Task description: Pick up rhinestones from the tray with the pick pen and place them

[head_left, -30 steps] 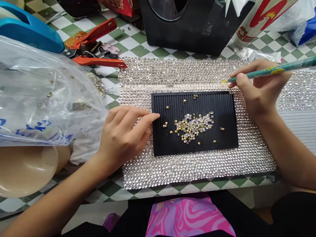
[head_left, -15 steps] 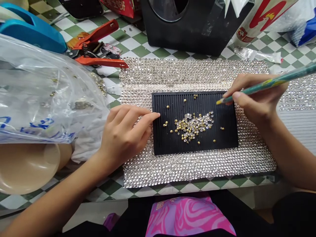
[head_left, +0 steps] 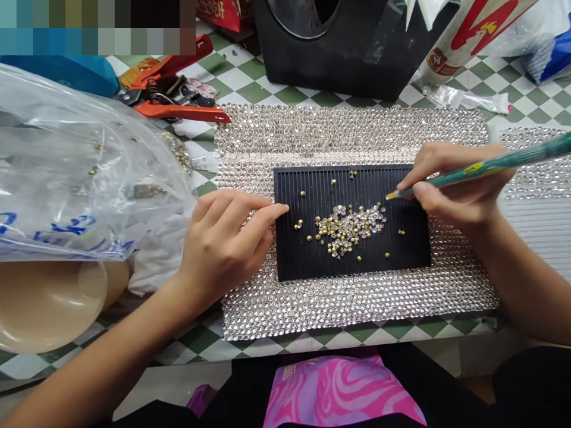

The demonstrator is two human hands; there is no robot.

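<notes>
Right hand point(head_left: 464, 184) grips green pen-like tool point(head_left: 495, 164); yellow tip point(head_left: 393, 195) has shifted in from ridged black tray's point(head_left: 307, 261) far edge, now beside loose rhinestones point(head_left: 350, 229), apparently within reach; left hand point(head_left: 227, 241) loosely curled, gripping nothing visible, fingertip at tray's left edge.

The red packet point(head_left: 236, 16) reads "吃好"; the bag point(head_left: 120, 139) bears illegible blue writing point(head_left: 77, 224).

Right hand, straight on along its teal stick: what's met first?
Likely the upper-right end of the loose stones on the black tray, with the teal stick's yellow tip leading the right hand. Tip height is unclear.
</notes>
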